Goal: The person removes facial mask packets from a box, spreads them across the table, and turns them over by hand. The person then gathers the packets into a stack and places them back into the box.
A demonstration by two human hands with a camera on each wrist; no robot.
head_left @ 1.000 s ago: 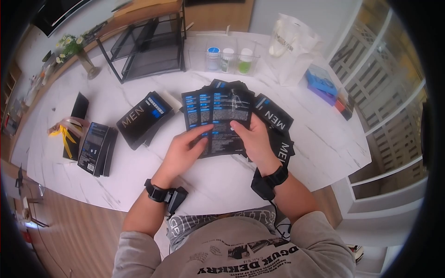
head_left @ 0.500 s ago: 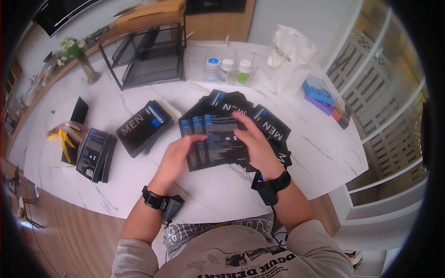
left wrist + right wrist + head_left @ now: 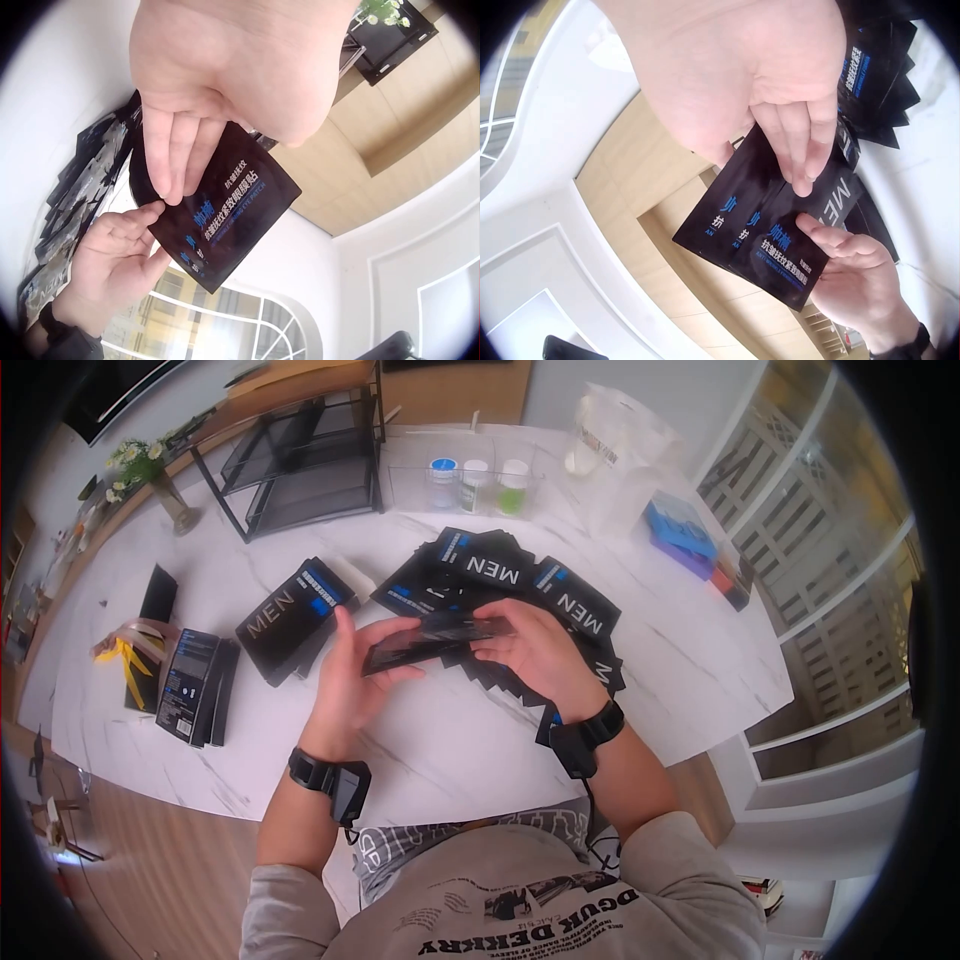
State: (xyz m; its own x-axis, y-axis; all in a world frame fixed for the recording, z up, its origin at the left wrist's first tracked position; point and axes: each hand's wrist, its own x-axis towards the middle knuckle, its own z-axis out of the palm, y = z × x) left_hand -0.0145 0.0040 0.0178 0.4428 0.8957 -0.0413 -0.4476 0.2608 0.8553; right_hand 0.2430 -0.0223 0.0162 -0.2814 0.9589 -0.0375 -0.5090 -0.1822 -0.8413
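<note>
Several black eye patch sachets (image 3: 430, 640), slightly fanned, are held between both hands, tilted almost edge-on to the head view. My left hand (image 3: 350, 675) grips their left end, and my right hand (image 3: 535, 655) grips the right end. White and blue lettering shows on the sachets (image 3: 247, 195) in the left wrist view. The right wrist view has their overlapping layers (image 3: 757, 225) between the fingers of both hands. Just beyond lies a spread pile of black sachets (image 3: 500, 567) marked MEN, reaching round to the right forearm.
Left of the hands is a stack of black MEN packs (image 3: 285, 620). Farther left stand dark boxes (image 3: 190, 690) and a yellow ribbon (image 3: 133, 665). Along the back are a mesh tray rack (image 3: 310, 470), a clear bin (image 3: 400, 490) with bottles, a white bag (image 3: 620, 460) and blue boxes (image 3: 683, 528).
The held sachets have gone from facing the head camera to tilted nearly edge-on. The left hand has turned, and more of the pile behind now shows.
</note>
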